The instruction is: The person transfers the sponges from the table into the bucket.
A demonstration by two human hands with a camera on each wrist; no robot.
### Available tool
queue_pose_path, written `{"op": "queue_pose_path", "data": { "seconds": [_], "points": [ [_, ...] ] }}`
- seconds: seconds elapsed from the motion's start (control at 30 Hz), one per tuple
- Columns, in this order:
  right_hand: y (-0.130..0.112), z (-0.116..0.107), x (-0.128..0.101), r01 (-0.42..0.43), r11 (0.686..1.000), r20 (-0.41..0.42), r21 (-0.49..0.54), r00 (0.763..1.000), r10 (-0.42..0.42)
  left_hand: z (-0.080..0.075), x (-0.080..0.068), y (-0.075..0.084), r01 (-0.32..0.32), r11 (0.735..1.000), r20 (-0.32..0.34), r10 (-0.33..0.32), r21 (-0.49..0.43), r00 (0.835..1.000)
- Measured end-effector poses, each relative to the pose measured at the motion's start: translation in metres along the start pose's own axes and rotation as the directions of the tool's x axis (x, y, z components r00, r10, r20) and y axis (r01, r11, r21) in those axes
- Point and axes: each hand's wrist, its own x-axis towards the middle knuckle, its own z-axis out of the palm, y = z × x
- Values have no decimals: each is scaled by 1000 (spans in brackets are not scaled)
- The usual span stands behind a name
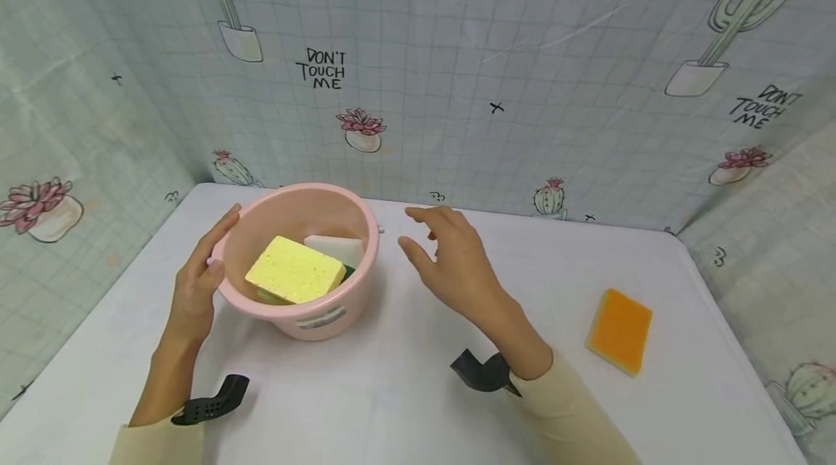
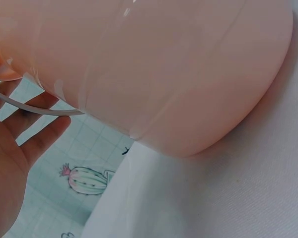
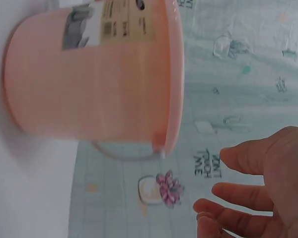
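Note:
A pink bucket [image 1: 355,298] stands on the table at the left, with a label on its front. My left hand [image 1: 196,284] rests against the bucket's left side near the rim; its fingers look fairly straight beside the handle [image 2: 44,111] in the left wrist view. Inside the bucket lies a yellow sponge [image 1: 297,269] over other pieces, one of them a white block [image 1: 336,249]; the lower ones are mostly hidden. My right hand [image 1: 457,262] hovers to the right of the bucket, apart from it, fingers spread and holding nothing. An orange sponge [image 1: 620,331] lies on the table at the right.
The white table [image 1: 405,407] reaches a patterned curtain [image 1: 444,138] at the back, and similar sheets hang at both sides. Black wrist straps [image 1: 212,401] sit on both forearms. The bucket's wire handle hangs down on its side in the right wrist view.

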Motion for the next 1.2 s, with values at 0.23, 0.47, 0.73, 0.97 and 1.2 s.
{"op": "queue_pose_path", "data": {
  "seconds": [0.23, 0.47, 0.73, 0.97, 1.2],
  "points": [
    [34, -15, -23, -65, 997, -73, -46, 995, 61, 0, -1, -1, 49, 999, -14, -49, -7, 999],
    [65, -26, -46, -163, 982, -127, -91, 980, 151, -2, -1, -2, 76, 997, -14, -76, 33, 997],
    [97, -41, -83, -229, 964, -233, -136, 953, 193, -1, -1, 1, 73, 997, -13, -73, 18, 997],
    [118, -57, -117, -360, 919, -251, -158, 915, 315, -3, -1, 4, 77, 997, -15, -76, 26, 997],
    [127, -72, -141, -511, 853, -310, -106, 832, 460, 0, -1, 4, 83, 996, 0, -83, 31, 997]
  ]
}}
